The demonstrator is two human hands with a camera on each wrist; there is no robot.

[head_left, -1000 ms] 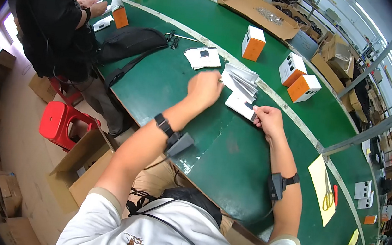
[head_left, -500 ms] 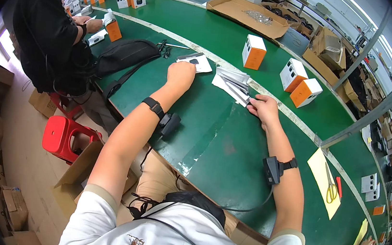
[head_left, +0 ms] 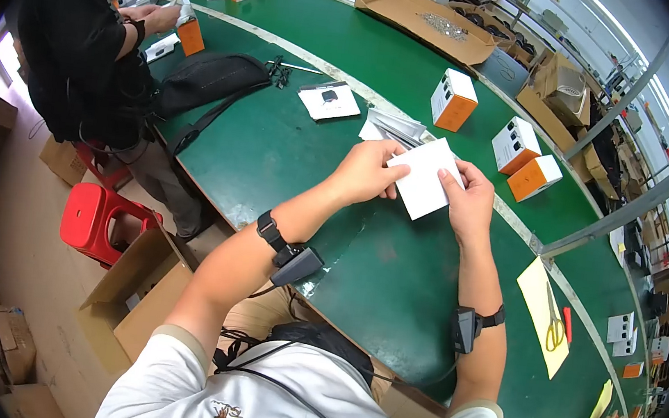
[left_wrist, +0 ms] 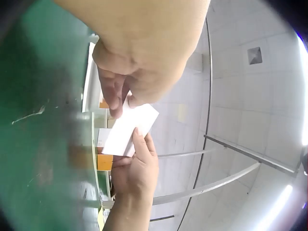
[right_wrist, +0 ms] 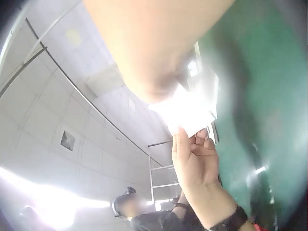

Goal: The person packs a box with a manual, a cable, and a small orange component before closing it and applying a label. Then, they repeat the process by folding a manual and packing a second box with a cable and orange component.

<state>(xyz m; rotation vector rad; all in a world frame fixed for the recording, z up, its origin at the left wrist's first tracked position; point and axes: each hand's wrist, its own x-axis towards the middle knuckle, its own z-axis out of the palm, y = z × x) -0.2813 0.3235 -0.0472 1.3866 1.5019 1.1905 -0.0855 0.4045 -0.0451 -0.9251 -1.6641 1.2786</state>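
Near centre frame, your left hand [head_left: 367, 172] and right hand [head_left: 472, 202] pinch the white card [head_left: 423, 184]; light edge pressure should avoid creases.

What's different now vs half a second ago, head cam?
The left hand left the printed cards and moved right; the right hand had been at the edge of the paper pile. Both now pinch a white card between them. Unchanged: orange-and-white boxes, scissors on yellow paper.
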